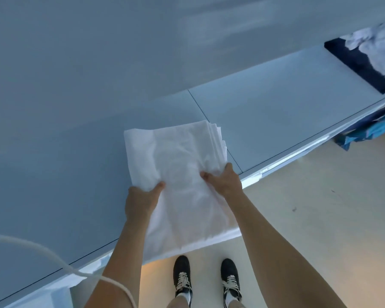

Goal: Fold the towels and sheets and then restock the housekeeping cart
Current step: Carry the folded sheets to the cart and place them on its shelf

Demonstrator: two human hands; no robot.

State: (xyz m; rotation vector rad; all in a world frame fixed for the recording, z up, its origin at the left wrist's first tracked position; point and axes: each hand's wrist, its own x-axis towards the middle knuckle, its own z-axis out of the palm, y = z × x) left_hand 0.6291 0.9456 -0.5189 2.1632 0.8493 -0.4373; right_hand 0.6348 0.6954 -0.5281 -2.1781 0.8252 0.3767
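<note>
The bench (276,112) fills the view beyond both hands, a broad grey-blue top whose near edge runs slantwise from low on the left side to high on the right. On it, directly ahead of the hands, lies the folded white sheet (176,156), many layers thick, their edges stepped along its far right side. Its long axis runs away from the person, tilted slightly to the left, and its near end overhangs the bench edge above the floor.

Far off to the right of the right hand, a crumpled white pile (373,52) sits on a dark mat (351,61), well apart from the sheet. Blue fabric (369,130) hangs below the bench edge on that side.

The left hand (142,198) grips the sheet's left edge, thumb on top, fingers hidden beneath. The right hand (225,178) pinches the right edge at the stepped layers, thumb pressed on the top face. Both hold about midway along the sheet, the right slightly farther forward, so neither is clearly nearer.

With the 2 hands on opposite long edges, the next move is probably a lift or a slide toward the body; the overhanging near half may sag.
</note>
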